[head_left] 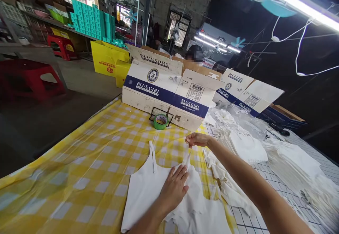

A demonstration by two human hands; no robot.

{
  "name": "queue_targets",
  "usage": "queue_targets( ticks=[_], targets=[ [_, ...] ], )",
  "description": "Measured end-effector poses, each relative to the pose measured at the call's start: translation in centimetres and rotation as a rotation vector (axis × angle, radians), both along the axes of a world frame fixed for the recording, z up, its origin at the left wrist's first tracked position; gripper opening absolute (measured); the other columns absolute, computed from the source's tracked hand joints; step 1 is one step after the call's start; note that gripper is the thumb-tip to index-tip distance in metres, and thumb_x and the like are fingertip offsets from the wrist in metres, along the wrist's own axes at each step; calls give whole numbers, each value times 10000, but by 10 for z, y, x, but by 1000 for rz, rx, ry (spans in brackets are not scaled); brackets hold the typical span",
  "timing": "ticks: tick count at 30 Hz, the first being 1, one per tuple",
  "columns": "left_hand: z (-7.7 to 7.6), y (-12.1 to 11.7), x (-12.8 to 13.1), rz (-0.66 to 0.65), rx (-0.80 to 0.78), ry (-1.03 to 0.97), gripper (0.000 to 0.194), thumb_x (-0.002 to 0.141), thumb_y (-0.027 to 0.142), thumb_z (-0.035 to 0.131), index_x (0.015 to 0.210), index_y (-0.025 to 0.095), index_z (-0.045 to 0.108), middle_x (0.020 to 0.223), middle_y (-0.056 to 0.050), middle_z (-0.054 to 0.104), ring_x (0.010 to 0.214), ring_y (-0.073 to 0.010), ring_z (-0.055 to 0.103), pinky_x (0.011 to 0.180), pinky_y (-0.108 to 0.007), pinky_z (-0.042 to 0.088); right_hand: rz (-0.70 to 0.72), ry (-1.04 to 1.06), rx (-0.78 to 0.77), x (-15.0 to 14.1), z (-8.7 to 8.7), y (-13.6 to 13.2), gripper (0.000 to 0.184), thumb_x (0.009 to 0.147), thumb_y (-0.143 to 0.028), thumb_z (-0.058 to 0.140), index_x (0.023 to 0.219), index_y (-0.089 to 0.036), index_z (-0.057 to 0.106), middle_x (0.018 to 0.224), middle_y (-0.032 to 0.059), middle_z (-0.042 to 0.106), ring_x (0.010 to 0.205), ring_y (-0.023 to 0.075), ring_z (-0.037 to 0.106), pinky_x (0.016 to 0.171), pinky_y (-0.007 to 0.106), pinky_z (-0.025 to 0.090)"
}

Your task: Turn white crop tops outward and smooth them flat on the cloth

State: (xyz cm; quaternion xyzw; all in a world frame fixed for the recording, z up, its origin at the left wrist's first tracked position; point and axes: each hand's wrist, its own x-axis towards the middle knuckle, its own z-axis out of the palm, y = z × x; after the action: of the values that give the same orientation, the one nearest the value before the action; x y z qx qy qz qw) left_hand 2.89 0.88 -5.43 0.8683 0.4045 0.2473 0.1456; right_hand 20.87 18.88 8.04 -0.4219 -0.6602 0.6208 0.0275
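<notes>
A white camisole (144, 186) lies on the yellow checked tablecloth in front of me, one thin strap standing out at its upper left. My left hand (175, 185) rests flat on it, fingers stretched toward the right strap. Above and to the right, my right hand (197, 140) pinches the end of that strap (188, 158) and holds it up off the cloth. More white fabric bunches under and right of my left hand; whether it is the same garment I cannot tell. A crumpled white garment (225, 182) lies beside my right forearm.
Behind my hands stand a roll of green tape (160, 122), a black wire holder (171, 118) and an opened beer carton (164, 89). Stacked white garments (243, 144) and clear plastic bags fill the right side. Red stools (29, 75) stand left; a person's head shows behind the cartons.
</notes>
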Motion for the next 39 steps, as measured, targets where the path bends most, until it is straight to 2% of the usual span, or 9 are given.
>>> queue_targets(
  ticks=[6,11,15,18,23,28,31,34,39],
  targets=[
    [1,0,0,-7,3,8,468,910,358,332,1367,262,314,1481,-23,287,1370,-171,215,1122,-456,190,18,-17,25,2,7,1,471,771,-481,596,1073,-120,591,538,-28,547,420,56,443,492,198,406],
    [-2,0,0,0,2,-1,468,907,361,341,1364,262,322,1474,-23,304,1363,-178,235,1123,-452,185,-57,-92,204,-3,-9,7,347,778,-462,572,904,-146,641,805,17,640,456,27,413,597,227,460],
    [0,-1,0,1,-22,-23,469,911,388,328,1363,264,328,1468,-15,319,1359,-175,247,1129,-440,176,-108,-245,393,-15,-21,14,225,760,-355,625,725,-134,642,673,4,610,512,65,465,574,227,429],
    [4,-2,0,-5,-41,-36,486,910,389,328,1378,260,303,1462,-20,332,1355,-176,257,1130,-437,171,-135,-333,556,-44,-34,12,194,790,-301,618,693,-133,615,669,1,590,622,101,524,636,251,443],
    [10,-2,-1,12,-65,-67,501,902,354,359,1388,254,283,1432,-28,388,1334,-179,300,1125,-427,185,-135,-355,721,-128,-59,-3,220,861,-345,545,823,-136,603,828,7,611,754,134,576,718,306,477],
    [14,-1,0,52,-93,-175,482,854,243,442,1331,233,375,1348,-45,491,1287,-193,377,1107,-437,240,-236,-282,831,-174,-52,-15,169,786,-227,587,937,-160,620,821,17,615,744,140,562,702,262,435],
    [21,4,-2,186,-55,-289,423,813,138,449,1221,244,489,1228,-28,582,1187,-179,478,1055,-408,334,-308,-260,868,-150,-38,-27,226,790,-216,546,1008,-192,597,890,27,613,735,126,556,701,249,427],
    [32,18,-13,342,-21,-344,348,820,116,419,1119,230,553,1097,-34,633,1065,-170,546,962,-368,413,-398,-300,862,-95,-32,-50,242,792,-237,514,1019,-191,585,884,30,611,717,129,560,693,253,427],
    [52,51,-67,589,-39,-284,310,862,196,372,1126,180,532,1079,-100,609,1059,-220,530,920,-382,399,-581,-457,759,4,-50,-113,229,788,-288,472,942,-171,594,761,29,611,674,160,566,635,267,407]
  ],
)
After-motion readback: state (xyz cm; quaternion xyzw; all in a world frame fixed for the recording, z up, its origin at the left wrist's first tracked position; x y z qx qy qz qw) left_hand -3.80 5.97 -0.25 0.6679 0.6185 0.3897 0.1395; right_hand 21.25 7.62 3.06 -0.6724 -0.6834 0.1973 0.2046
